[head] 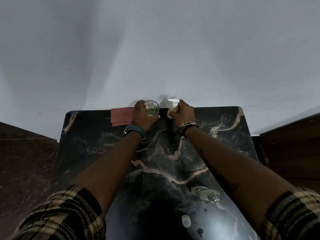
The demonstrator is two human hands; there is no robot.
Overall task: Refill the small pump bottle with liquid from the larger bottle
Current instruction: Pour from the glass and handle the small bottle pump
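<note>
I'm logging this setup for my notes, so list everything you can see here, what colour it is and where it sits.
Table: one, black marble with tan veins, against the wall.
Glass: one, clear, a little liquid inside, far edge of the table.
Small pump bottle: one, clear with white pump, far edge, right of the glass.
Cloth: one, reddish pink, far edge, left of the glass.
Larger bottle: one, clear, lying on its side uncapped, near right.
Cap: one, white, near edge.
Left hand: grips the glass; blue watch on the wrist.
Right hand: grips the pump bottle; bracelets on the wrist.
</note>
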